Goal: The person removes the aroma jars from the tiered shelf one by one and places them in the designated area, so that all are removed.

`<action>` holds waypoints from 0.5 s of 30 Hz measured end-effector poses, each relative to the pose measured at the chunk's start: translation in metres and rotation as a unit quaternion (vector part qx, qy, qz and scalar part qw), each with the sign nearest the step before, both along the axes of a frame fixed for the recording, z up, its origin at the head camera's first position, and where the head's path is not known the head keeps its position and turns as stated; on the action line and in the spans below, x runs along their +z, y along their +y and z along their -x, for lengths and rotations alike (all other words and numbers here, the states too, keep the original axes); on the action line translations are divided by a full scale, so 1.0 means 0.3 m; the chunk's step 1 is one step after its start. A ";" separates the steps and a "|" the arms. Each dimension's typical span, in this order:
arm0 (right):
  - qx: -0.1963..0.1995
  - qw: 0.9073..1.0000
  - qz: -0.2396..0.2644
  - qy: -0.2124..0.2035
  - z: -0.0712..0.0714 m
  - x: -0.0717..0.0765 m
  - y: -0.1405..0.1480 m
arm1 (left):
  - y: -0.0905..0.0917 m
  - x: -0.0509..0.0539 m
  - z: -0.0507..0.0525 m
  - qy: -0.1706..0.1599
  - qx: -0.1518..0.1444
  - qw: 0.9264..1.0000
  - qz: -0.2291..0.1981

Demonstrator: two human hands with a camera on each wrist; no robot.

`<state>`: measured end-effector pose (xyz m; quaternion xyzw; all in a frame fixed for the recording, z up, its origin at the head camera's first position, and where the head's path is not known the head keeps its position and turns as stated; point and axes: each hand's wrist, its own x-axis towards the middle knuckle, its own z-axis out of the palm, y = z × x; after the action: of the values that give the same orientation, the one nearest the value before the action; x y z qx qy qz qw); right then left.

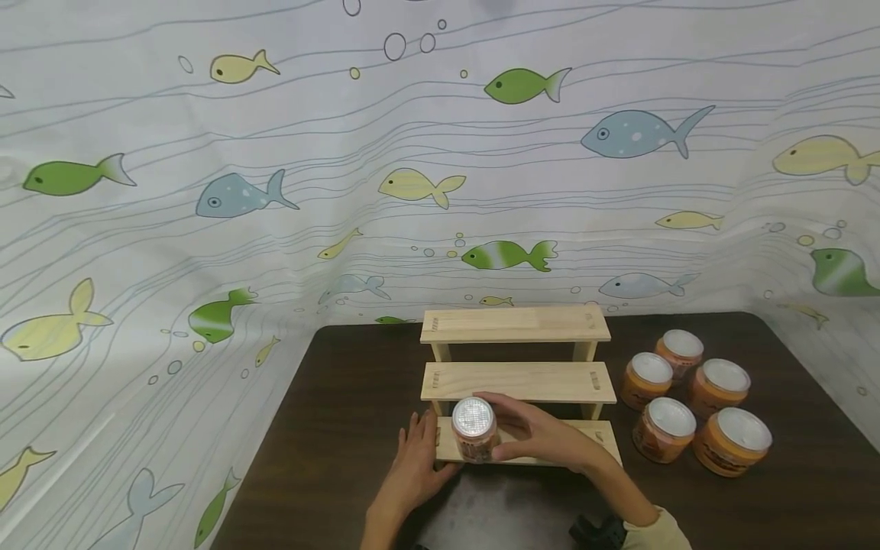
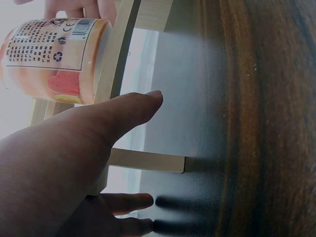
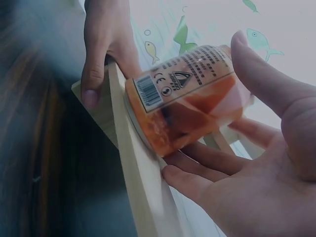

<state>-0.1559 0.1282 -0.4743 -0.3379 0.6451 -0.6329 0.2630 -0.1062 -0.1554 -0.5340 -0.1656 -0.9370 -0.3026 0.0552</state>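
Observation:
An orange jar [image 1: 474, 439] with a silvery lid stands on the lowest board of a three-step wooden rack [image 1: 516, 382], near its left end. My right hand [image 1: 546, 435] is around the jar's right side, fingers reaching behind it. In the right wrist view the thumb [image 3: 264, 74] is straight and a gap shows between palm and jar. My left hand [image 1: 411, 473] rests at the left end of the lowest board. Its thumb [image 2: 131, 111] lies along the front edge, and the other fingers extend straight past the board's end, partly hidden.
Several similar jars with pale lids [image 1: 672, 416] stand grouped to the right of the rack on the dark wooden table [image 1: 330, 428]. A white fish-patterned cloth [image 1: 426, 221] hangs behind the table and along both sides. A black object [image 1: 596, 531] sits at the right wrist.

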 end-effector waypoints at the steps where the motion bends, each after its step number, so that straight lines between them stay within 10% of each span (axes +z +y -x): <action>1: -0.001 1.000 0.000 0.001 0.001 -0.001 -0.004 | 0.001 0.002 0.000 0.002 -0.001 1.000 0.004; 6: -0.004 1.000 -0.003 0.007 0.008 -0.006 -0.032 | 0.010 0.026 0.000 -0.022 -0.002 1.000 0.002; 15: -0.021 1.000 -0.012 0.006 0.007 -0.003 -0.067 | -0.018 -0.059 0.022 -0.004 -0.004 1.000 -0.005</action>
<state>-0.1581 0.1082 -0.4752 -0.3246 0.6610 -0.6287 0.2501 -0.1129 -0.1608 -0.5516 -0.1676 -0.9351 -0.3080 0.0514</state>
